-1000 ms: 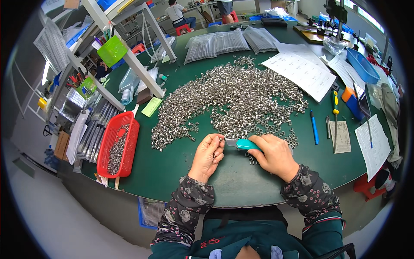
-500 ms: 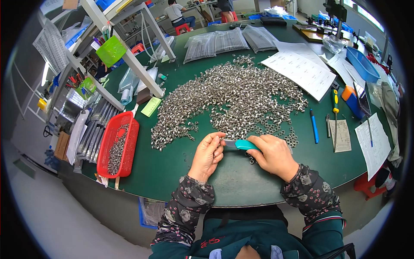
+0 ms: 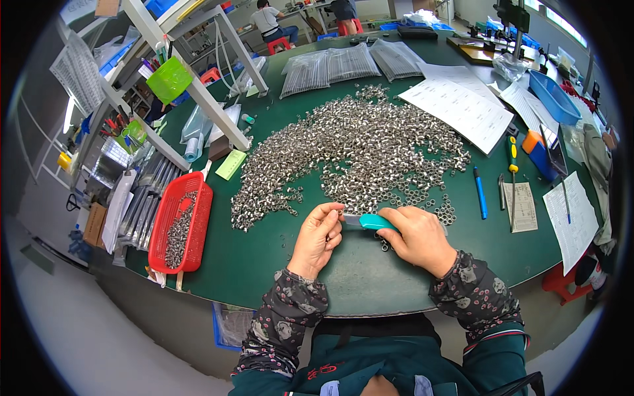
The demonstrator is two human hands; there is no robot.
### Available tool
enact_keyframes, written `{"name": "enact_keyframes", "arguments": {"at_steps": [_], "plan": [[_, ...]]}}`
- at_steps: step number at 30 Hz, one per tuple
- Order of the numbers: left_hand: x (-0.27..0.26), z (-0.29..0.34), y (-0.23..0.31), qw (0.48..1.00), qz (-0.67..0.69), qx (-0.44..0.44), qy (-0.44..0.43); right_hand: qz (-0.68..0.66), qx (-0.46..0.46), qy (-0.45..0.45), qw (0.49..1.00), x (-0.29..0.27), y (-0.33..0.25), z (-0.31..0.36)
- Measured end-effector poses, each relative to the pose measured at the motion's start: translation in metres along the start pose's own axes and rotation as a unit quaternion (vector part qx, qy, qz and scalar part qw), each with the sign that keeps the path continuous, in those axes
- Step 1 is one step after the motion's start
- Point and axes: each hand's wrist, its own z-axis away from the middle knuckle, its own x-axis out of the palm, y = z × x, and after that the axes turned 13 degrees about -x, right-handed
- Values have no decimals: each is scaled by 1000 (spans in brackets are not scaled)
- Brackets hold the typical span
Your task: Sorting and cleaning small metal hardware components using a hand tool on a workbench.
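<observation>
My right hand (image 3: 422, 239) is wrapped round the teal handle of a utility knife (image 3: 378, 222), its blade pointing left. The blade's tip meets the fingertips of my left hand (image 3: 318, 239), which are pinched on a small metal ring, mostly hidden by the fingers. Just beyond both hands spreads a wide heap of small silvery metal rings (image 3: 356, 142) on the green tabletop (image 3: 370, 284). A few loose rings lie under the knife, between my hands.
Left of the heap stands a red basket (image 3: 204, 224) partly filled with small metal pieces. A blue pen (image 3: 480, 191), a yellow-handled screwdriver (image 3: 513, 155) and paper sheets (image 3: 462, 112) lie to the right. Clear bags of rods (image 3: 353, 63) lie at the back.
Almost nothing differs. Both hands keep the same pose, with the knife blade still at the left fingertips.
</observation>
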Motion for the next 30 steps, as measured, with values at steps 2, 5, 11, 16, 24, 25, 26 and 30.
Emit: {"name": "enact_keyframes", "arguments": {"at_steps": [2, 5, 11, 16, 24, 25, 26, 30], "plan": [[1, 1, 1, 1000, 11, -8, 11, 0, 2, -3, 1000, 0, 0, 0], [-2, 0, -1, 1000, -1, -2, 2, -9, 6, -9, 1000, -1, -1, -1], [0, 0, -2, 999, -29, 9, 17, -43, 27, -27, 998, 0, 2, 1], [3, 3, -1, 990, -126, 30, 61, 6, -7, -13, 1000, -3, -3, -1], [-8, 1, -1, 998, -29, 14, 50, 65, -30, 63, 995, -7, -4, -6], [-8, 0, -2, 999, -25, 13, 33, 52, -24, 41, 998, -4, -3, -4], [-7, -1, -2, 999, -25, 12, 31, 39, -18, 19, 999, -3, -2, -2], [-4, 0, -3, 999, -27, 16, 44, 6, 10, -8, 1000, -2, -4, -2]]}}
